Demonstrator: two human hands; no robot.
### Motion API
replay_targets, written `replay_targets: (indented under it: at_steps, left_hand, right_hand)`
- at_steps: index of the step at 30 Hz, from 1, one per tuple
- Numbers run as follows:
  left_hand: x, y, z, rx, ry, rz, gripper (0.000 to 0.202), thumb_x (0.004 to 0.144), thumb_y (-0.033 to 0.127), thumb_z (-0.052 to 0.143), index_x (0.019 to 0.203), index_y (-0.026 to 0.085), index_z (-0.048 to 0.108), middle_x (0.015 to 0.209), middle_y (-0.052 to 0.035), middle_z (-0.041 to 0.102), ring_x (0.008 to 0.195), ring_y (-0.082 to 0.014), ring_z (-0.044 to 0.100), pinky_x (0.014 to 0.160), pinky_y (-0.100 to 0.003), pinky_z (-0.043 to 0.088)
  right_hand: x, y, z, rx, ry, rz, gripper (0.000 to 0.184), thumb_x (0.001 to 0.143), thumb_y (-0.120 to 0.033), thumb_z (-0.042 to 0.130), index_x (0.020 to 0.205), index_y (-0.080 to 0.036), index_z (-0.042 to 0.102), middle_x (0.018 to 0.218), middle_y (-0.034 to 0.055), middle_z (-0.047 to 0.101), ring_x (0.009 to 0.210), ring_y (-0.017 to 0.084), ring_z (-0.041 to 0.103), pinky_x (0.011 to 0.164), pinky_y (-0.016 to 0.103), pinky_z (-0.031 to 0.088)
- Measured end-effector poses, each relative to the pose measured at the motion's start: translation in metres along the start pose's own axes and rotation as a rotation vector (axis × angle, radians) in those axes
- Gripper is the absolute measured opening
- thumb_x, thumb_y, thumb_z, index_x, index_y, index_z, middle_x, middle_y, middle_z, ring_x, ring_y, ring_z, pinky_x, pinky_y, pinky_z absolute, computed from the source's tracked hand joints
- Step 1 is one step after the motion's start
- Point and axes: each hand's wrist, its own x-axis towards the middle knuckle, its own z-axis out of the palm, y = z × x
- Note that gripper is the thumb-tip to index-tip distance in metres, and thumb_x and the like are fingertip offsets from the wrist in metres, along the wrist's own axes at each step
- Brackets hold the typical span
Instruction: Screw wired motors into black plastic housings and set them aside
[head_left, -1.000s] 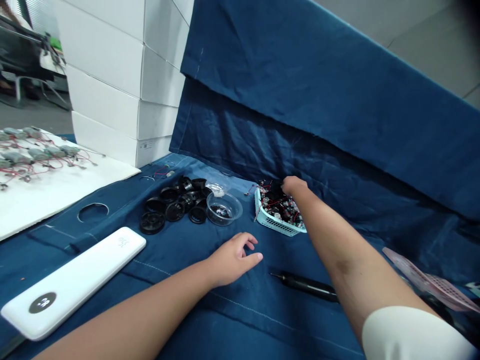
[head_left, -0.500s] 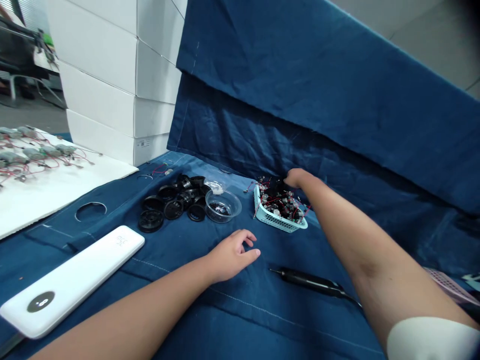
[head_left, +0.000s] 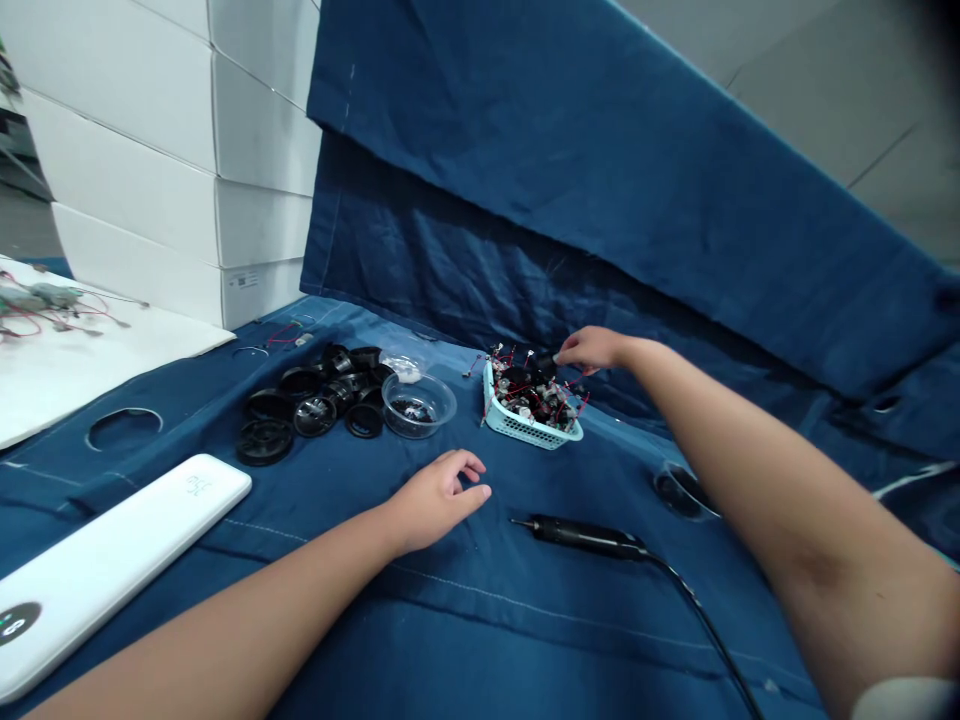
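We see a big dark blue cloth (head_left: 570,200) that covers the table and hangs up high at the far side. On the far left stands a tall stack of white boxes (head_left: 150,150). In front of the stack, at the left, lies a white board (head_left: 90,375) with small motors (head_left: 45,297) and red wires on it. Near us on the left lies a long white power bank (head_left: 112,570).

In the middle of the cloth sits a pile of black wheels (head_left: 315,400). Just to the right of the pile is a clear plastic bowl (head_left: 418,405) with a few small dark bits in it. Right of the bowl, toward the far side, sits a small light blue basket (head_left: 517,425). It is full of little parts with thin red wires (head_left: 532,395). Near us, below the basket, a black soldering iron (head_left: 585,537) lies on the cloth, and its black cord (head_left: 705,620) runs off to the right.

Our left hand (head_left: 439,500) rests on the cloth near the basket, open and holding nothing, with its fingers (head_left: 469,470) a little curled. Our right hand (head_left: 592,350) is at the far right edge of the basket. Its fingers (head_left: 571,350) reach in at the little parts, but we cannot tell if they are grasping one.
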Motion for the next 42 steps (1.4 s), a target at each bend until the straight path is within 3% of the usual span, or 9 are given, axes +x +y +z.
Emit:
replay_targets:
  at_steps: [7,14,19,23,26,30,33,36,42]
  left_hand:
    - [-0.001,0.003,-0.001,0.017,-0.002,0.003,0.039,0.091,0.048,0.064,0.119,0.021,0.067,0.122,-0.0074,0.067,0.081,-0.0149,0.059,0.075,-0.03,0.049]
    - [-0.002,0.003,0.0,0.016,-0.003,0.01,0.038,0.091,0.046,0.064,0.119,0.02,0.066,0.122,-0.0072,0.067,0.079,-0.0138,0.058,0.073,-0.029,0.048]
    - [-0.004,0.006,0.0,0.013,-0.007,0.003,0.04,0.092,0.047,0.065,0.12,0.019,0.067,0.121,-0.0074,0.068,0.073,-0.0118,0.054,0.07,-0.028,0.047]
    - [-0.004,0.004,0.002,0.022,-0.001,0.008,0.04,0.092,0.047,0.066,0.12,0.02,0.067,0.123,-0.0073,0.068,0.075,-0.0118,0.056,0.071,-0.028,0.048]
    - [-0.004,0.0,0.004,0.023,0.003,0.019,0.04,0.092,0.047,0.067,0.121,0.02,0.067,0.12,-0.0076,0.069,0.077,-0.0123,0.058,0.072,-0.028,0.049]
    - [-0.003,-0.002,0.005,0.022,0.026,0.024,0.039,0.092,0.045,0.068,0.121,0.019,0.067,0.119,-0.0084,0.07,0.074,-0.0116,0.058,0.069,-0.027,0.049]
    - [-0.003,0.001,0.002,0.05,0.031,0.017,0.038,0.092,0.043,0.068,0.12,0.018,0.067,0.116,-0.0083,0.071,0.072,-0.0107,0.06,0.066,-0.025,0.049]
    - [-0.005,0.003,-0.001,0.115,0.032,0.021,0.037,0.095,0.041,0.065,0.124,0.018,0.065,0.116,-0.0087,0.071,0.073,-0.0108,0.061,0.066,-0.025,0.05]
    - [-0.017,0.009,-0.003,0.324,-0.026,0.154,0.032,0.094,0.035,0.068,0.122,0.019,0.067,0.119,-0.0087,0.069,0.084,-0.0127,0.064,0.077,-0.025,0.054]
  right_hand:
    - [0.006,-0.012,0.052,-0.154,-0.174,-0.054,0.03,0.1,-0.043,0.069,0.103,-0.014,0.072,0.092,0.0035,0.073,0.081,0.017,0.07,0.078,0.034,0.06]
    - [0.012,-0.02,0.068,-0.227,-0.195,-0.063,0.032,0.103,-0.045,0.066,0.112,-0.015,0.071,0.105,0.006,0.073,0.089,0.018,0.071,0.084,0.037,0.061]
    - [-0.006,-0.028,0.05,-0.259,0.04,-0.146,0.03,0.099,-0.041,0.066,0.113,-0.016,0.075,0.111,0.0121,0.075,0.103,0.025,0.071,0.095,0.041,0.055]
    - [-0.065,-0.038,0.049,-0.216,0.374,-0.243,0.043,0.1,-0.036,0.055,0.133,-0.013,0.069,0.139,0.0208,0.065,0.133,0.037,0.057,0.112,0.048,0.045]
    - [-0.138,-0.051,0.089,-0.001,0.594,-0.46,0.035,0.101,-0.041,0.053,0.121,-0.02,0.072,0.124,0.0147,0.072,0.118,0.033,0.065,0.107,0.047,0.05]
    - [-0.22,-0.073,0.182,0.427,0.332,-0.405,0.03,0.101,-0.046,0.054,0.107,-0.026,0.075,0.105,0.0087,0.077,0.088,0.025,0.07,0.077,0.037,0.057]
    - [-0.235,-0.083,0.235,0.626,0.171,-0.344,0.035,0.102,-0.05,0.052,0.102,-0.025,0.076,0.088,0.0065,0.076,0.074,0.023,0.069,0.071,0.034,0.055]
    - [-0.224,-0.086,0.256,0.682,0.126,-0.427,0.034,0.102,-0.05,0.052,0.1,-0.026,0.076,0.089,0.0052,0.076,0.077,0.023,0.069,0.073,0.034,0.053]
    - [-0.217,-0.081,0.257,0.697,0.053,-0.513,0.034,0.105,-0.048,0.046,0.098,-0.026,0.071,0.087,0.0033,0.071,0.078,0.021,0.064,0.074,0.034,0.049]
